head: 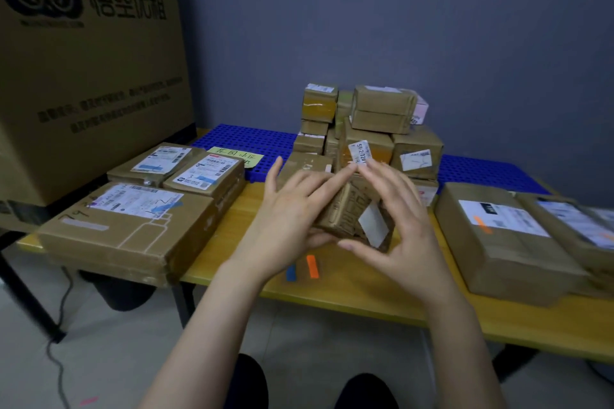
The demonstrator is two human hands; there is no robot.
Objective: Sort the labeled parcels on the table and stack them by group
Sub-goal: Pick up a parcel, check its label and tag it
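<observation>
Small brown taped cardboard parcel (349, 209) held tilted above the yellow bench (332, 295).
The left hand (292, 209) and right hand (398, 219) both clamp it, thumbs under, probably to read its label for sorting. Three flat brown parcels (126, 226) lie left, two large brown parcels (498, 236) right, and one blue tape strip (291, 272) beside one orange tape strip (312, 266).

The parcel (345, 212) I hold is brown card with dark printed lines and a plain white label (373, 224), over the yellow desk (332, 295), where an orange strip (312, 266) and a blue strip (291, 272) lie near the front edge. At the back edge, a blue grid mat (246, 136) carries a pale green note (237, 156) with dark handwriting; the left corner's box (83, 242) is brown with white lines.
</observation>
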